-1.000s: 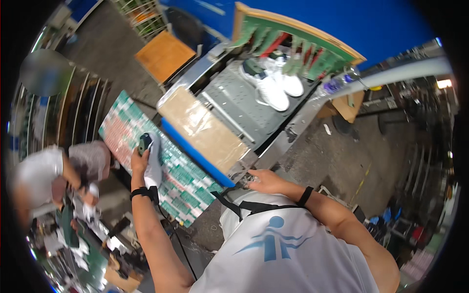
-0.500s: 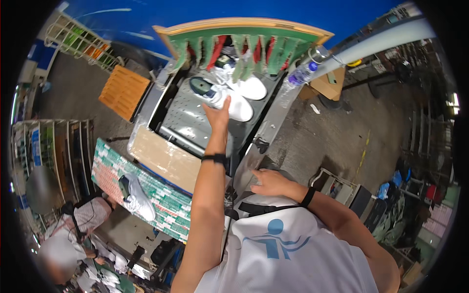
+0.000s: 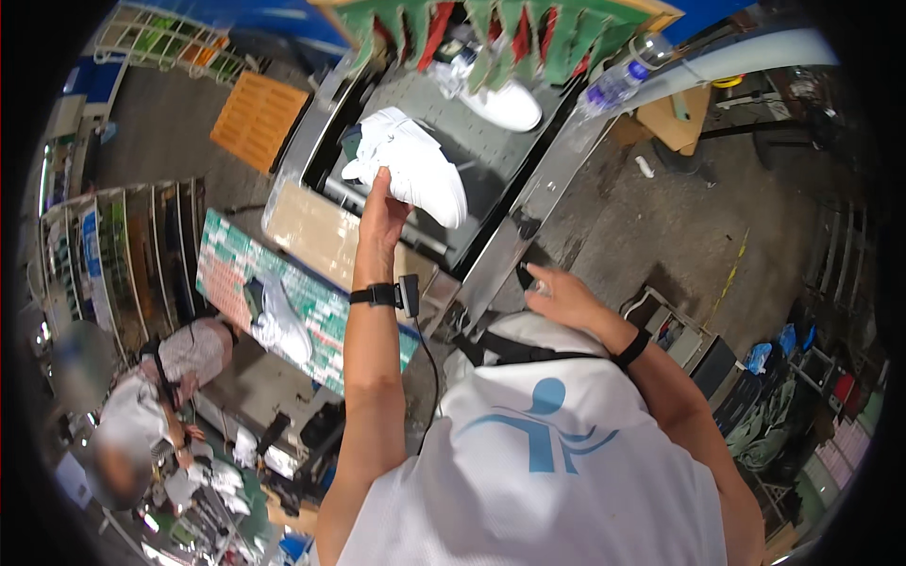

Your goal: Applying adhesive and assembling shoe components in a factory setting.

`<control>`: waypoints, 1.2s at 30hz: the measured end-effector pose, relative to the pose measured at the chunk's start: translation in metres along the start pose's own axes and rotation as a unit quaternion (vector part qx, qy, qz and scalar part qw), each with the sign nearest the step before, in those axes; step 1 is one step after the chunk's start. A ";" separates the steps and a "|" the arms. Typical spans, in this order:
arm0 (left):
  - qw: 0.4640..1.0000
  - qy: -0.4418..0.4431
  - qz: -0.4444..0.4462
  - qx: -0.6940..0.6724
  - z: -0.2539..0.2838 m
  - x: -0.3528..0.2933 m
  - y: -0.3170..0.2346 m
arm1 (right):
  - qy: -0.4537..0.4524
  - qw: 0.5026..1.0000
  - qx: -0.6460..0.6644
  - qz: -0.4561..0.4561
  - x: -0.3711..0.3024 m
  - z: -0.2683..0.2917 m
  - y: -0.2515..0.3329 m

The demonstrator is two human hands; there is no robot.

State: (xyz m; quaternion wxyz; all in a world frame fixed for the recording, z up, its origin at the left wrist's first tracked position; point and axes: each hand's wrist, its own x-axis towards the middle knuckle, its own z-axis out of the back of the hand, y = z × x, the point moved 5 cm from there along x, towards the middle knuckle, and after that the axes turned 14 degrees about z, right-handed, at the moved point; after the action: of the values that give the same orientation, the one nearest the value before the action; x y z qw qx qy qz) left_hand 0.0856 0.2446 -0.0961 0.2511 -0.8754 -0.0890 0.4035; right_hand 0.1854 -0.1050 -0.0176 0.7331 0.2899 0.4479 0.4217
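Just beyond the left hand (image 3: 382, 219), gripped by it, is a white shoe (image 3: 412, 170); farther right, a second shoe (image 3: 507, 104) lies on the conveyor (image 3: 495, 165). The right hand (image 3: 568, 298) is half curled; whether on anything, I cannot tell.

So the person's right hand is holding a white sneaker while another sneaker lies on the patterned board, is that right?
Not quite: the head view shows the left hand holding the white sneaker. Another sneaker does lie on the patterned board.
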 end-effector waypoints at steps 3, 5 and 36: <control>0.999 -0.017 -0.043 -0.008 0.038 -0.089 0.017 | 0.017 1.000 0.003 0.012 0.006 -0.018 0.023; 0.997 -0.059 -0.047 0.016 0.076 -0.145 0.031 | 0.022 0.999 0.007 0.047 0.012 -0.037 0.030; 0.655 -0.339 -0.308 0.600 0.236 -0.245 -0.001 | 0.135 0.783 -0.364 0.486 0.059 -0.215 0.199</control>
State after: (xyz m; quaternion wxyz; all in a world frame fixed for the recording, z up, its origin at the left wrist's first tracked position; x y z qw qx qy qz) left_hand -0.2531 0.2441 -0.0630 0.7842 -0.2586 -0.1711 0.5374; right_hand -0.0657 0.0521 0.0255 0.4142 0.1210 0.1548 0.8887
